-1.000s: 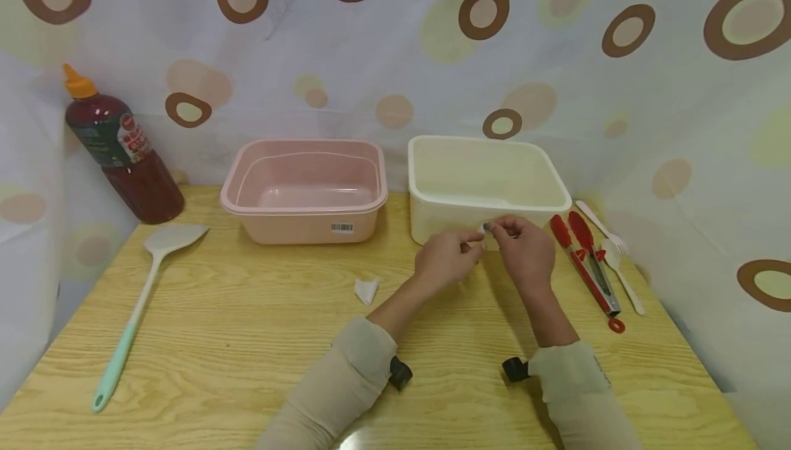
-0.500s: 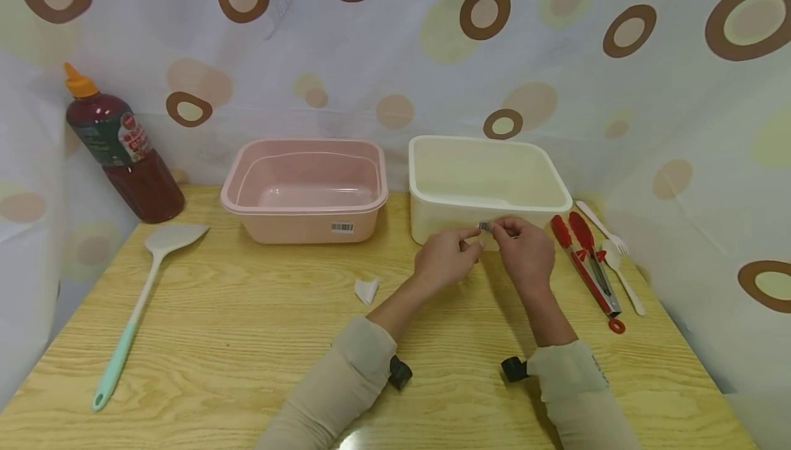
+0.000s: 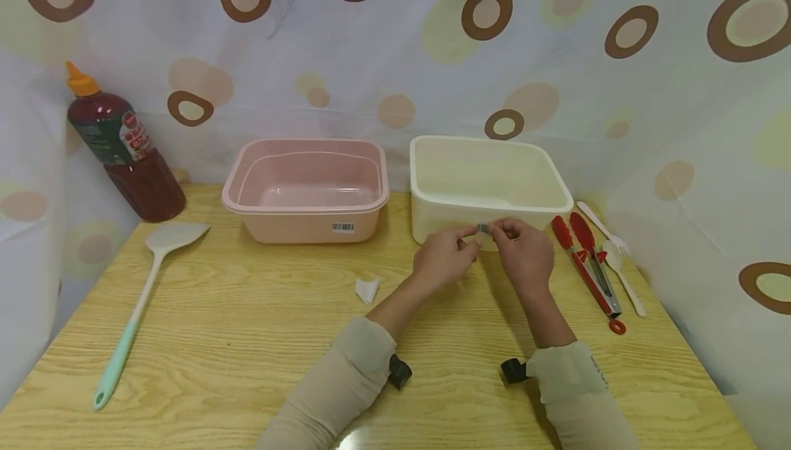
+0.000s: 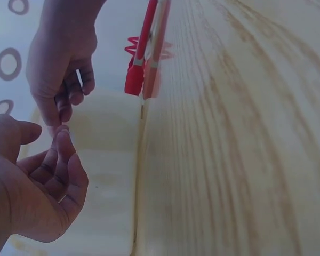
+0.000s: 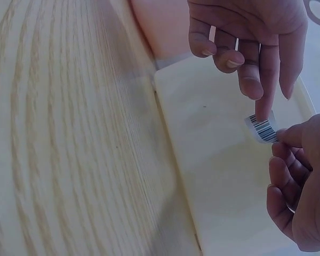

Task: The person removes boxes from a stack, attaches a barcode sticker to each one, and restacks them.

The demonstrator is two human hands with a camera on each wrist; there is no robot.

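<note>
Nearest, beige cloth sleeves (image 3: 330,385) end in thick cuffs over a bench (image 3: 247,340) of pale wood with streaked, wavy grain. A spatula (image 3: 119,358) with a slender mint handle lies at the left, a creased white paper scrap (image 3: 367,290) near the middle, and red-tipped metal tongs (image 3: 583,272) at the right beside a pale spoon (image 3: 631,291) and fork (image 3: 597,221). Both wrists angle inward: the right hand (image 3: 526,252) pinches a small, curling barcode label (image 5: 264,130) between thumb and forefinger; the left hand (image 3: 446,256) is ungripped, fingers loosely bent, its forefinger touching the label, thumb apart. The label is before the smooth front of a cream tub (image 3: 488,172); whether they touch, I cannot tell. Beside it stands a glossy pink tub (image 3: 305,176). Farther left, a dark-red bottle (image 3: 126,154) has a pointed orange cap. Behind hangs a wrinkled sheet (image 3: 395,45) printed with brown rings.
</note>
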